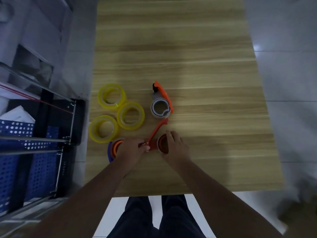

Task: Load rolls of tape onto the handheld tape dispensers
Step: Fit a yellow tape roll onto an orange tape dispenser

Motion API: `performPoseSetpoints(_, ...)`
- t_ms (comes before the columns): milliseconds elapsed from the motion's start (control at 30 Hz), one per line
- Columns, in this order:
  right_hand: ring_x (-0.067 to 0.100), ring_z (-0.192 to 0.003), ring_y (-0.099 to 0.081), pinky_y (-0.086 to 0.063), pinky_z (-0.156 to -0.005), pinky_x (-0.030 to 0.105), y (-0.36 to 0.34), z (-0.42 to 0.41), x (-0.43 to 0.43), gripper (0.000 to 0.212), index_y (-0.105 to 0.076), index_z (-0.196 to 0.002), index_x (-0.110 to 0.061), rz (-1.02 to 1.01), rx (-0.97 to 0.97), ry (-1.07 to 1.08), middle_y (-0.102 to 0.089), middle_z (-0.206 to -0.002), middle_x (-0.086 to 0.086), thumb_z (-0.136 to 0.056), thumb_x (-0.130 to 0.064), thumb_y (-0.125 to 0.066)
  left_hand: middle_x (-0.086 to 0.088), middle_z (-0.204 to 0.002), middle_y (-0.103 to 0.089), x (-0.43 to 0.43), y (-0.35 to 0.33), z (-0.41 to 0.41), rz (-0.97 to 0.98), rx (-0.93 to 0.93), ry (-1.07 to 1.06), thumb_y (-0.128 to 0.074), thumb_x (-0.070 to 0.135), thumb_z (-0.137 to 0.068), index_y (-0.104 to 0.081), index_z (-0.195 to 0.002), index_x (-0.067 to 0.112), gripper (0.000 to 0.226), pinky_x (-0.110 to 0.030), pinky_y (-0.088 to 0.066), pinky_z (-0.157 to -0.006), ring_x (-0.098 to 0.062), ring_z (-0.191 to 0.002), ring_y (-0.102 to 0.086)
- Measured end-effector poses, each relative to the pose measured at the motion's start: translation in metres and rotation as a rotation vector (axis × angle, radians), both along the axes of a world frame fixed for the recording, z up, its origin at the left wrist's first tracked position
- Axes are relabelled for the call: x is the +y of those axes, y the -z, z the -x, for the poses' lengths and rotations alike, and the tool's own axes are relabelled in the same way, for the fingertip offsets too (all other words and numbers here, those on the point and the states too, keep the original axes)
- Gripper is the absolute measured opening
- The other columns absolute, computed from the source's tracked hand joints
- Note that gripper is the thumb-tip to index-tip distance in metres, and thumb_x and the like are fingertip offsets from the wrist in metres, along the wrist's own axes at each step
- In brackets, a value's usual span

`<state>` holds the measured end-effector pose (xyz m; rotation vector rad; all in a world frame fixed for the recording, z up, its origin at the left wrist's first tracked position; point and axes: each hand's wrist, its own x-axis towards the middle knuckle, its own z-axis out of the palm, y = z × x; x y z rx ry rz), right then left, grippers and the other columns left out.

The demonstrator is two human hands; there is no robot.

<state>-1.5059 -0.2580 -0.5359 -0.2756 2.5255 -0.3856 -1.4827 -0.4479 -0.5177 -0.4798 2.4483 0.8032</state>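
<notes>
Three yellow tape rolls (111, 96) (130, 115) (103, 128) lie flat on the wooden table (197, 66) at the left. An orange dispenser with a clear roll (161, 104) on it lies in the middle. Nearer to me lies a second orange dispenser (157, 130), its arm pointing away. My left hand (131, 151) pinches the dispenser's near end and covers part of an orange and blue piece (114, 148). My right hand (173, 146) rests on a dark red-brown roll (163, 143) at the dispenser's right.
A metal rack with blue perforated baskets (22, 152) stands left of the table. My legs show below the table's near edge. Pale tiled floor lies to the right.
</notes>
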Motion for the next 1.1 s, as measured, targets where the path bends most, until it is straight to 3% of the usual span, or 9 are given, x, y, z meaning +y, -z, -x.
performPoseSetpoints(267, 0.024, -0.123, -0.048, -0.05, -0.09, 0.038, -0.024, 0.005, 0.022, 0.087, -0.033, -0.142, -0.028, 0.123, 0.126, 0.094, -0.037, -0.145, -0.003, -0.068, -0.04, -0.077, 0.012, -0.078, -0.071, 0.003, -0.003, 0.006, -0.082, -0.044, -0.104, -0.068, 0.044, -0.081, -0.074, -0.086, 0.03, 0.017, -0.038, -0.054, -0.076, -0.006, -0.075, -0.063)
performPoseSetpoints(400, 0.031, -0.111, -0.059, -0.056, -0.078, 0.041, -0.025, 0.013, 0.056, 0.093, -0.044, -0.139, -0.013, 0.133, 0.315, 0.189, -0.051, -0.135, 0.011, -0.059, -0.037, -0.086, 0.011, -0.072, -0.071, 0.002, -0.004, 0.005, -0.113, -0.056, -0.099, -0.068, 0.044, -0.081, -0.074, -0.082, 0.029, 0.016, -0.038, -0.054, -0.073, -0.004, -0.069, -0.064)
performPoseSetpoints(467, 0.035, -0.112, -0.058, -0.054, -0.082, 0.043, -0.019, 0.019, 0.067, 0.093, -0.042, -0.141, -0.01, 0.1, 0.255, 0.244, -0.049, -0.136, 0.014, -0.062, -0.032, -0.087, 0.012, -0.072, -0.07, 0.0, -0.003, 0.005, -0.112, -0.055, -0.071, -0.066, 0.047, -0.08, -0.073, -0.082, 0.031, 0.018, -0.04, -0.054, -0.073, -0.004, -0.069, -0.064)
performPoseSetpoints(633, 0.033, -0.124, -0.048, -0.05, -0.092, 0.045, 0.002, 0.027, 0.074, 0.095, -0.027, -0.148, -0.019, 0.038, 0.086, 0.309, -0.036, -0.148, 0.009, -0.071, -0.037, -0.08, 0.015, -0.082, -0.067, -0.007, -0.007, 0.007, -0.042, -0.038, -0.063, -0.06, 0.06, -0.081, -0.07, -0.089, 0.028, 0.034, -0.034, -0.052, -0.074, -0.007, -0.078, -0.06)
performPoseSetpoints(700, 0.032, -0.126, -0.046, -0.049, -0.093, 0.045, 0.006, 0.026, 0.075, 0.096, -0.025, -0.149, -0.02, 0.04, 0.071, 0.323, -0.033, -0.149, 0.007, -0.072, -0.036, -0.079, 0.012, -0.084, -0.065, -0.013, -0.01, 0.01, 0.023, 0.059, -0.16, -0.054, 0.065, -0.082, -0.068, -0.094, 0.026, 0.043, -0.033, -0.051, -0.073, -0.01, -0.081, -0.06)
performPoseSetpoints(767, 0.032, -0.128, -0.044, -0.049, -0.094, 0.045, 0.007, 0.026, 0.077, 0.099, -0.022, -0.15, -0.02, 0.043, 0.07, 0.324, -0.031, -0.151, 0.008, -0.072, -0.035, -0.08, 0.005, -0.104, -0.065, -0.023, -0.006, 0.014, 0.139, 0.226, -0.198, -0.056, 0.061, -0.083, -0.063, -0.111, 0.025, 0.045, -0.035, -0.052, -0.073, -0.016, -0.092, -0.062)
performPoseSetpoints(833, 0.033, -0.131, -0.041, -0.049, -0.096, 0.048, 0.004, 0.025, 0.08, 0.104, -0.018, -0.151, -0.02, 0.055, 0.084, 0.317, -0.029, -0.152, 0.009, -0.071, -0.037, -0.081, 0.001, -0.128, -0.053, -0.035, 0.001, 0.023, 0.291, 0.238, -0.104, -0.061, 0.052, -0.084, -0.053, -0.127, 0.025, 0.051, -0.035, -0.052, -0.069, -0.021, -0.104, -0.058)
performPoseSetpoints(900, 0.034, -0.134, -0.038, -0.048, -0.097, 0.049, -0.002, 0.024, 0.085, 0.107, -0.017, -0.152, -0.018, 0.058, 0.117, 0.312, -0.028, -0.154, 0.011, -0.07, -0.039, -0.082, 0.001, -0.137, -0.04, -0.043, 0.005, 0.033, 0.433, 0.107, 0.065, -0.063, 0.048, -0.084, -0.049, -0.131, 0.026, 0.053, -0.038, -0.053, -0.07, -0.024, -0.113, -0.05)
performPoseSetpoints(1100, 0.033, -0.139, -0.032, -0.042, -0.105, 0.051, -0.029, 0.022, 0.088, 0.105, -0.02, -0.152, -0.019, 0.042, 0.212, 0.24, -0.033, -0.152, 0.013, -0.069, -0.037, -0.082, 0.0, -0.128, -0.045, -0.047, 0.008, 0.047, 0.644, 0.1, 0.284, -0.056, 0.033, -0.09, -0.061, -0.118, 0.031, 0.029, -0.039, -0.046, -0.086, -0.026, -0.115, -0.044)
